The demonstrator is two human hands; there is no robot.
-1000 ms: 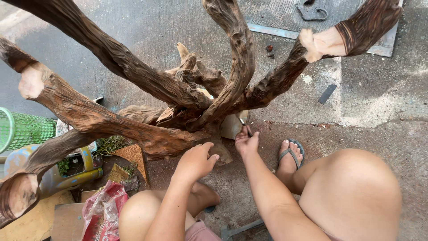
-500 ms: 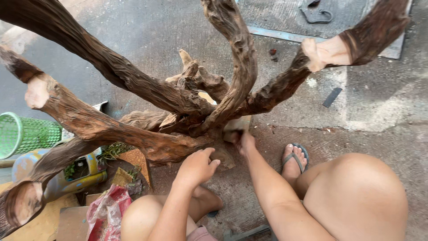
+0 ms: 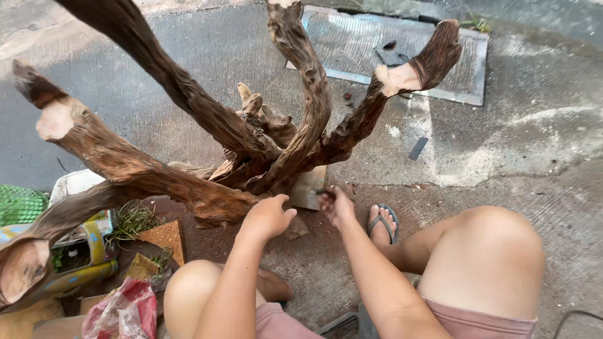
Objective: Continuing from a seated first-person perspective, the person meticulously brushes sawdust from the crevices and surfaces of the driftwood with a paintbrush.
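Nearest you, your knees frame the work: you squat on the concrete floor (image 3: 540, 144), a sandal (image 3: 382, 221) on the foot at right. Your left hand (image 3: 269, 217) rests against the near side of the driftwood (image 3: 251, 150), fingers curled loosely on the thick lower branch, gripping nothing else that I can see. Your right hand (image 3: 336, 206) sits just right of it at the base of the trunk, fingers pinched around a small dark tool (image 3: 324, 192); its tip is too small to make out. Judging by this, you are working at the foot of the stump, where it meets a flat pale block (image 3: 311, 186), with the left hand steadying. The next move calls for a firm brace from that left hand and short, controlled strokes, since the tool is close to your own fingers. At left lie a red bag (image 3: 125, 311), a green basket (image 3: 22, 204) and a yellow container (image 3: 88, 251). The driftwood stands in the middle of the floor, its base down by your hands and its branches fanning up and outward; the longest limb runs from near left to the trunk, others rise far and to the right. Beyond it lies a metal plate (image 3: 465, 69) on the floor.
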